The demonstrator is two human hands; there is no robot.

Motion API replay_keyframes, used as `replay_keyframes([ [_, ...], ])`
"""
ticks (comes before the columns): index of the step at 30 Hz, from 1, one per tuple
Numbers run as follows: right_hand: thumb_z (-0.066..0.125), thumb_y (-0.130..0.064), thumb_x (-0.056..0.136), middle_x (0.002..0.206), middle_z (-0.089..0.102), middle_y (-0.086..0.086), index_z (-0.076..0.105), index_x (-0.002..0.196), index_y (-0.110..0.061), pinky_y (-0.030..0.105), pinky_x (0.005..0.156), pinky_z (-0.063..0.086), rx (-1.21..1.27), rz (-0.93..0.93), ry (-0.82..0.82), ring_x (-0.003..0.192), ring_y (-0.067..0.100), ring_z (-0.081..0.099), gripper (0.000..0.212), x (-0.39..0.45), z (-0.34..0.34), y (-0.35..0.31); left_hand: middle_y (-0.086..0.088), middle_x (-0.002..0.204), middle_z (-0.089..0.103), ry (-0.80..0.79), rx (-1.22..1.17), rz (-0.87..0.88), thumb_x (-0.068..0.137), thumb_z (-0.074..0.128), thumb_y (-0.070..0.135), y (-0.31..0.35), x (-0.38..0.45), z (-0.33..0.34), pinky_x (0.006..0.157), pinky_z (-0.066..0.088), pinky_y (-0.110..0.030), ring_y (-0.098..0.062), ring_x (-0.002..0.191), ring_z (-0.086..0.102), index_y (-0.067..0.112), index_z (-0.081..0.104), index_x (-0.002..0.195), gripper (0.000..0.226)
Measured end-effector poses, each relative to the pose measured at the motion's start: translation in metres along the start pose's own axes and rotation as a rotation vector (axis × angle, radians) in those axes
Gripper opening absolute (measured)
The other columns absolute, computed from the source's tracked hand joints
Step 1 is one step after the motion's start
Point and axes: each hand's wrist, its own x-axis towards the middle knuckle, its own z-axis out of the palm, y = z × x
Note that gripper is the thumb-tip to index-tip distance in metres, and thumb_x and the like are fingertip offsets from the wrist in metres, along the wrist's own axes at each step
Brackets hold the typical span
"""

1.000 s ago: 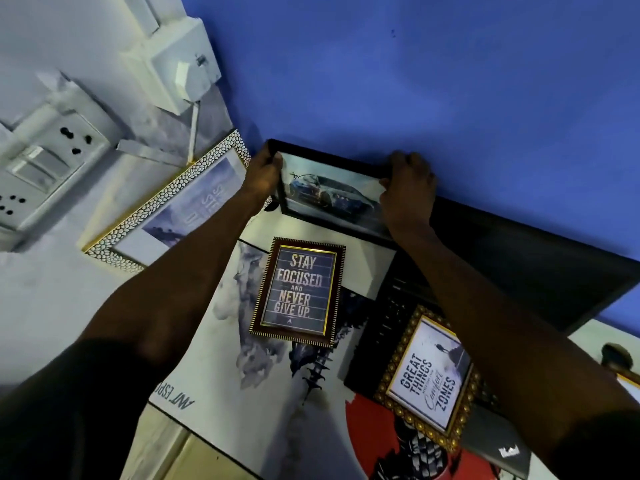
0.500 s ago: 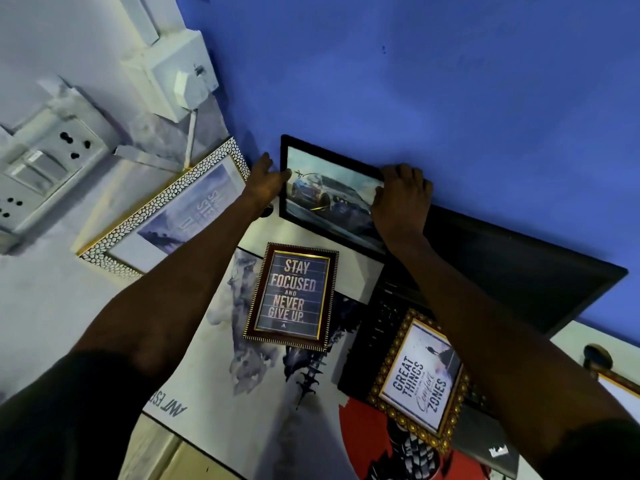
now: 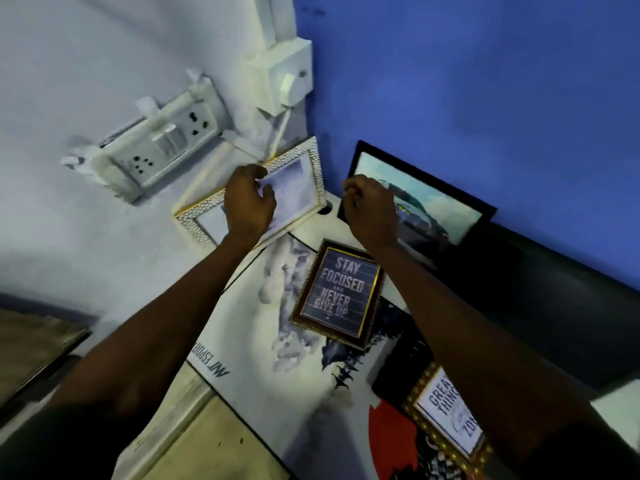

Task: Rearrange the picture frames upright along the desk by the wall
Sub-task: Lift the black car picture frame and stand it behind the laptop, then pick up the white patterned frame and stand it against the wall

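We read "STAY FOCUSED AND NEVER GIVE UP" on the flat frame (image 3: 337, 294) at 6 o'clock of our hands. Left hand (image 3: 250, 202) loosely curled over the white frame (image 3: 304, 174); right hand (image 3: 369, 209) half-closed, empty, before the upright car frame (image 3: 440, 209) at 1 o'clock.

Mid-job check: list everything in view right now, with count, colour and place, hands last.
black car frame: 1, black, leaning on blue wall
white frame: 1, white-gold, leaning in corner
quote frame: 1, brown-gold, flat on desk mat
gold frame: 1, gold, flat on laptop, lower right
laptop: 1, black, open by blue wall
desk mat: 1, white-red printed, on desk
switchboard: 1, white, left wall
left hand: over white frame
right hand: before black car frame, grip unclear
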Motion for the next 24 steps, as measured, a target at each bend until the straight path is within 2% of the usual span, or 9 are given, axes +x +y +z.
replay_keyframes([
  [3,0.056,-0.014,0.090,0.090,0.075,0.009,0.074,0.099,-0.010,0.036,0.073,0.055,0.111,0.029,-0.063,0.079,0.025,0.070,0.020,-0.002,0.028,-0.025,-0.020,0.111,0.067,0.015,0.096,0.014,0.074,0.058,0.011,-0.022,-0.008,-0.025,0.087,0.048,-0.040,-0.040,0.103,0.061,0.002,0.066,0.115,0.042],
  [5,0.060,-0.014,0.090,0.085,0.072,0.003,0.074,0.101,-0.011,0.028,0.067,0.052,0.136,0.017,-0.104,0.074,0.016,0.065,0.018,-0.008,0.037,-0.033,-0.024,0.121,0.064,-0.081,0.261,0.007,0.075,0.062,0.012,-0.032,-0.006,-0.033,0.090,0.047,-0.046,-0.045,0.110,0.056,0.003,0.060,0.126,0.051],
  [8,0.059,-0.011,0.093,0.089,0.072,0.003,0.073,0.103,-0.011,0.020,0.063,0.049,0.123,0.029,-0.147,0.073,0.011,0.062,0.018,-0.018,0.040,-0.039,-0.022,0.122,0.064,-0.225,0.464,-0.166,0.080,0.064,0.011,-0.035,0.001,-0.038,0.092,0.046,-0.048,-0.045,0.114,0.057,0.009,0.062,0.122,0.042],
  [11,0.052,-0.015,0.092,0.093,0.076,0.005,0.073,0.100,-0.014,0.033,0.068,0.057,0.096,0.088,-0.176,0.074,0.017,0.068,0.022,-0.030,0.032,-0.043,-0.012,0.119,0.070,-0.178,0.326,-0.332,0.082,0.058,0.009,-0.025,-0.013,-0.044,0.096,0.041,-0.043,-0.038,0.118,0.061,0.019,0.070,0.110,0.032],
  [13,0.052,-0.020,0.087,0.083,0.074,0.005,0.072,0.098,-0.011,0.026,0.064,0.052,0.096,0.137,-0.186,0.065,0.010,0.061,0.026,-0.041,0.022,-0.045,-0.009,0.117,0.073,-0.140,0.265,-0.359,0.083,0.057,0.010,-0.019,-0.030,-0.049,0.095,0.038,-0.040,-0.036,0.117,0.063,0.019,0.073,0.110,0.032],
  [16,0.062,-0.010,0.085,0.070,0.063,0.002,0.072,0.100,-0.009,0.018,0.063,0.044,0.123,0.245,-0.218,0.054,-0.001,0.050,0.018,-0.063,0.005,-0.052,-0.010,0.113,0.075,-0.062,0.196,-0.359,0.083,0.056,0.010,-0.018,-0.052,-0.060,0.094,0.037,-0.040,-0.036,0.113,0.064,0.017,0.076,0.109,0.034],
  [20,0.067,-0.009,0.088,0.075,0.066,-0.002,0.072,0.104,-0.012,0.024,0.076,0.049,0.131,0.357,-0.190,0.069,0.007,0.059,0.018,-0.091,-0.020,-0.062,-0.014,0.114,0.075,0.009,0.111,-0.316,0.085,0.058,0.015,0.001,-0.065,-0.091,0.096,0.037,-0.040,-0.037,0.114,0.063,0.019,0.076,0.112,0.033],
  [22,0.070,-0.011,0.090,0.076,0.063,-0.007,0.071,0.107,-0.008,0.026,0.080,0.049,0.143,0.393,-0.168,0.078,0.013,0.061,0.017,-0.105,-0.034,-0.067,-0.012,0.116,0.075,0.001,-0.027,-0.345,0.086,0.060,0.021,0.011,-0.072,-0.107,0.102,0.038,-0.039,-0.036,0.115,0.064,0.021,0.076,0.113,0.032],
  [24,0.072,-0.015,0.091,0.080,0.063,-0.001,0.070,0.109,-0.005,0.026,0.079,0.046,0.122,0.441,-0.135,0.082,0.016,0.061,0.021,-0.123,-0.045,-0.070,-0.011,0.111,0.077,-0.002,-0.208,-0.376,0.082,0.063,0.027,0.017,-0.081,-0.121,0.105,0.046,-0.040,-0.033,0.111,0.068,0.020,0.078,0.109,0.032],
])
